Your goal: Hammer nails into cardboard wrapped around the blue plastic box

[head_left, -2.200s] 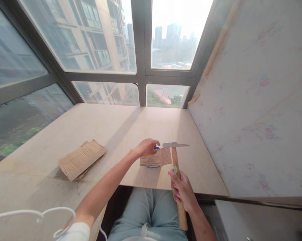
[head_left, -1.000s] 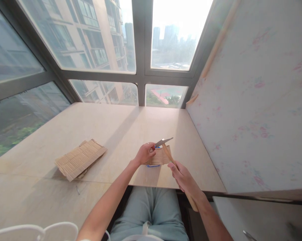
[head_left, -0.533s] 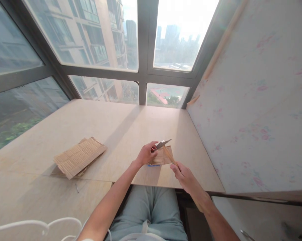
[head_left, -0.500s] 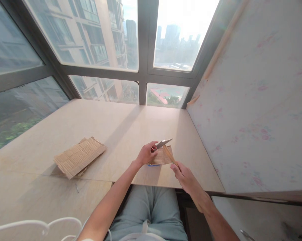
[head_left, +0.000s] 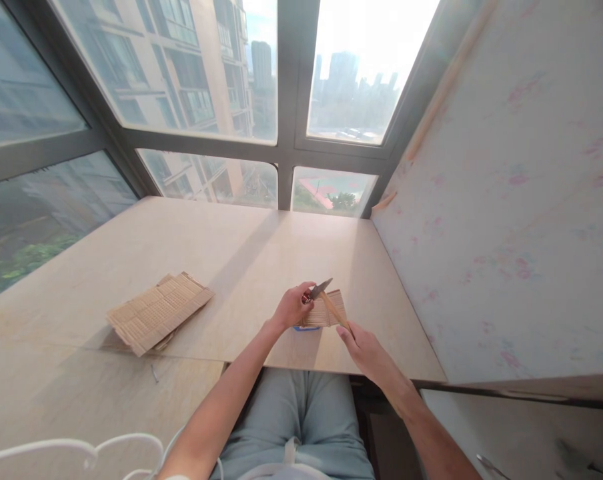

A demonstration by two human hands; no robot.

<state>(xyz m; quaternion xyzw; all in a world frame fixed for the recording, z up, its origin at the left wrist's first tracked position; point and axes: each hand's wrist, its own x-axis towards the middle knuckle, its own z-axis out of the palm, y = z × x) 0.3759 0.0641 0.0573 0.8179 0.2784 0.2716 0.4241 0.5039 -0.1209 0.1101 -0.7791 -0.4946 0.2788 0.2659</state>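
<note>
My right hand [head_left: 362, 343] is closed around the wooden handle of a hammer [head_left: 335, 309], whose dark metal head slants up and to the right above a small piece of corrugated cardboard [head_left: 337, 301]. At the cardboard's left side, my left hand [head_left: 294, 308] has its fingers drawn together near the hammer head. Something small, reddish and shiny shows at those fingertips, too small to name. Under the near edge of the cardboard a bit of a blue object [head_left: 306, 328] shows.
A stack of corrugated cardboard [head_left: 160, 312] lies on the pale tabletop [head_left: 196, 233] to the left, with a thin metal piece [head_left: 154, 373] nearer me. White curved tubing [head_left: 126, 438] is at the lower left. Windows stand behind the table, a patterned wall [head_left: 511, 200] to the right.
The hammer head has moved slightly left and lower over the cardboard, and my right hand has shifted a little left with it. My left hand stays in place.
</note>
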